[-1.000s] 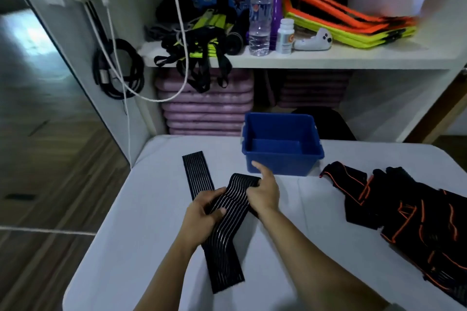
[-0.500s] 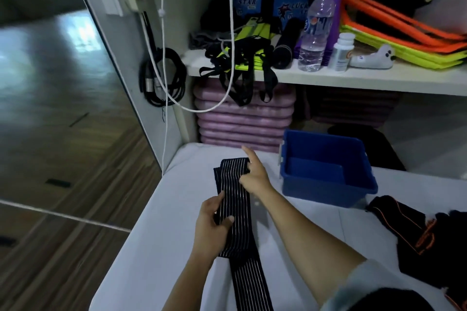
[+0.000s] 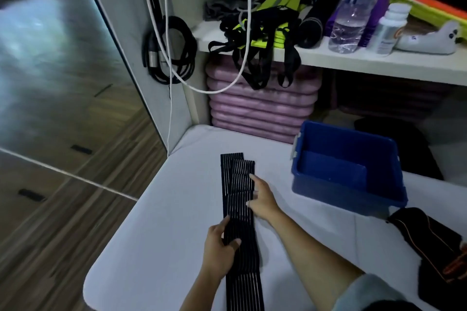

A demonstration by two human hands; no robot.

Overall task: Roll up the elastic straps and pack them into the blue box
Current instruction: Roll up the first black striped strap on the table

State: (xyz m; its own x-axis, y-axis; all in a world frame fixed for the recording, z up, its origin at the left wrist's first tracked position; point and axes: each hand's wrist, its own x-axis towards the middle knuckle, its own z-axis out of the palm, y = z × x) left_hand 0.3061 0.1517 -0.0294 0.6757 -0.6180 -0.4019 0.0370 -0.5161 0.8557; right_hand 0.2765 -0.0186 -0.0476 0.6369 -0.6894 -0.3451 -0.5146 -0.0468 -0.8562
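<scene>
A long black elastic strap with thin white stripes point(image 3: 238, 199) lies folded double and straight on the white table point(image 3: 161, 235), running away from me. My left hand point(image 3: 218, 241) pinches the strap's left edge near its middle, thumb on top. My right hand point(image 3: 261, 198) rests flat against the strap's right edge further up, fingers spread. The blue box point(image 3: 353, 184) stands empty on the table to the right of the strap. A heap of black straps with orange trim point(image 3: 434, 247) lies at the right edge.
Behind the table a white shelf point(image 3: 353, 60) carries a water bottle point(image 3: 353, 7), a white pill bottle point(image 3: 386, 30), black and yellow harness straps and orange frames. Pink mats point(image 3: 260, 108) are stacked below. Cables hang at the left wall. The table's left edge drops to wooden floor.
The strap went from a bent V to lying folded straight. My right hand slid back along its right edge from the far end. The view moved closer and leftward.
</scene>
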